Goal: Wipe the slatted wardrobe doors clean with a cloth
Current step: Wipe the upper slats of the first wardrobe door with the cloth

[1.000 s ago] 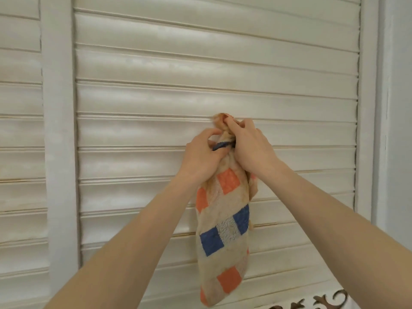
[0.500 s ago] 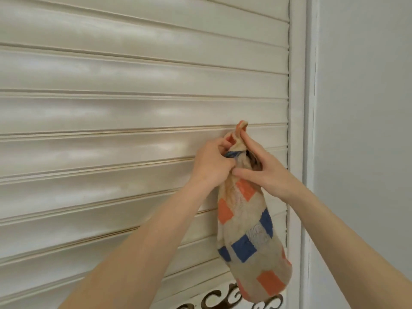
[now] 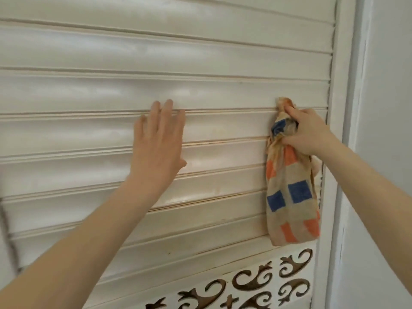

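— Where is the left hand (image 3: 159, 143)?
— Near centre, toward 9 o'clock. Its fingers are straight and together, pointing to 12 o'clock, and its forearm runs in from 8 o'clock.
— And the right hand (image 3: 307, 132)?
— At 3 o'clock, fingers curled, gripping the cloth (image 3: 289, 204). Its forearm enters from 4 o'clock.

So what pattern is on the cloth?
Cloth: beige with orange and blue squares, head view.

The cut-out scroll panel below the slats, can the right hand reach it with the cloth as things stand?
Probably yes. The right hand grips the cloth by its bunched top, and its hanging end stops just above the scroll panel; nothing lies between them.
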